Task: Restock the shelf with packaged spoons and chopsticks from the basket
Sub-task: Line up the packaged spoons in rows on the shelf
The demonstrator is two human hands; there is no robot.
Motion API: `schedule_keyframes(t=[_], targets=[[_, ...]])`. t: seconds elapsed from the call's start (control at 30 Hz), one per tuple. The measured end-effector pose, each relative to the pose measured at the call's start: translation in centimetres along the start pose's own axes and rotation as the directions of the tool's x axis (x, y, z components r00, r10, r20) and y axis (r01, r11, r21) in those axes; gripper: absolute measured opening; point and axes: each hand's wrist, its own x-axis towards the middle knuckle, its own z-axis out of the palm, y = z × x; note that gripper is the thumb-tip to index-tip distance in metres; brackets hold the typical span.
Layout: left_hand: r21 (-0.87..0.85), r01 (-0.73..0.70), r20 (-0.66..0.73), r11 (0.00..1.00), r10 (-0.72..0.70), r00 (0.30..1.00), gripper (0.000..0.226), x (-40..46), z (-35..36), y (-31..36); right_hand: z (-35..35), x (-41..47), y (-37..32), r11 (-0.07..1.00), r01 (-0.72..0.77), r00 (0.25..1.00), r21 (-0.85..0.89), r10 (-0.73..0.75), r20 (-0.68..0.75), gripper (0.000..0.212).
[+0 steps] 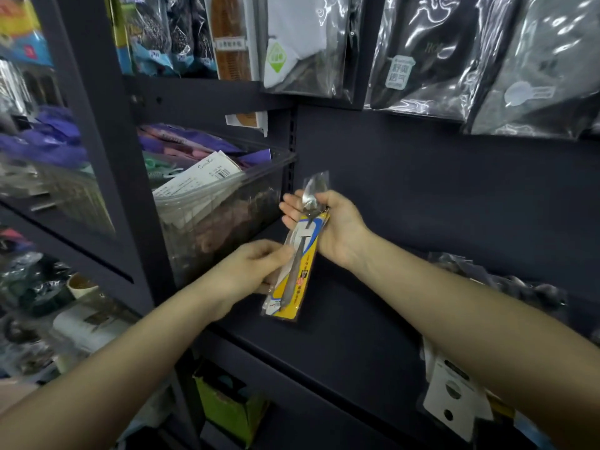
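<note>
Packaged spoon on yellow card in clear wrap, held up tilted in front of the dark shelf back panel, bowl end uppermost, card end lowest, above the bare dark shelf. Right hand wrapped around the upper part near the bowl, fingers curled behind the wrap; left hand pinching the lower left edge of the pack, somewhat motion-blurred. Clear plastic bin of assorted packets just left of the pack; bagged goods hanging above, more dark packets lying at right on the shelf.
</note>
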Motion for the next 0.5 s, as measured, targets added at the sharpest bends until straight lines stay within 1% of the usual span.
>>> schedule_keyframes(t=[0.03, 0.1, 0.13, 0.2, 0.27, 0.33, 0.4, 0.47, 0.5], targets=[[0.003, 0.001, 0.023, 1.000, -0.001, 1.000, 0.011, -0.1, -0.2, -0.3, -0.2, 0.0, 0.1, 0.998, -0.001, 1.000, -0.056, 0.003, 0.029, 0.026], [0.008, -0.033, 0.001, 0.999, 0.033, 0.999, 0.010, -0.3, -0.5, -0.7, -0.6, 0.3, 0.3, 0.971, -0.008, 0.999, -0.240, 0.018, 0.041, 0.024], [0.031, -0.043, -0.035, 0.999, 0.044, 0.998, 0.011, -0.3, -0.6, -0.9, -1.0, 0.4, 0.4, 0.949, -0.024, 1.000, -0.314, 0.029, 0.011, 0.021], [0.132, -0.044, -0.110, 0.990, 0.058, 0.992, 0.014, -0.3, -0.8, -1.1, -1.7, 0.8, 0.7, 0.911, -0.087, 0.995, -0.402, 0.059, -0.082, 0.017], [0.216, -0.017, -0.129, 0.976, 0.046, 0.991, 0.017, -0.3, -0.9, -1.5, -2.5, 1.2, 0.8, 0.885, -0.123, 0.986, -0.449, 0.057, -0.157, 0.019], [0.285, -0.004, -0.135, 0.958, 0.045, 0.990, 0.020, -0.3, -1.2, -1.9, -3.4, 1.5, 0.4, 0.887, -0.118, 0.979, -0.447, 0.029, -0.200, 0.020], [0.297, -0.010, -0.154, 0.955, 0.058, 0.986, 0.022, -0.1, -1.4, -2.1, -4.3, 1.9, -0.2, 0.884, -0.111, 0.968, -0.455, -0.008, -0.251, 0.020], [0.301, -0.039, -0.153, 0.953, 0.089, 0.984, 0.018, 0.4, -1.1, -2.0, -5.0, 2.3, -0.4, 0.867, -0.122, 0.955, -0.484, -0.031, -0.296, 0.020], [0.341, -0.060, -0.148, 0.938, 0.117, 0.982, 0.013, 0.7, -0.8, -1.9, -5.0, 2.4, -0.2, 0.865, -0.129, 0.950, -0.485, -0.032, -0.311, 0.018]])
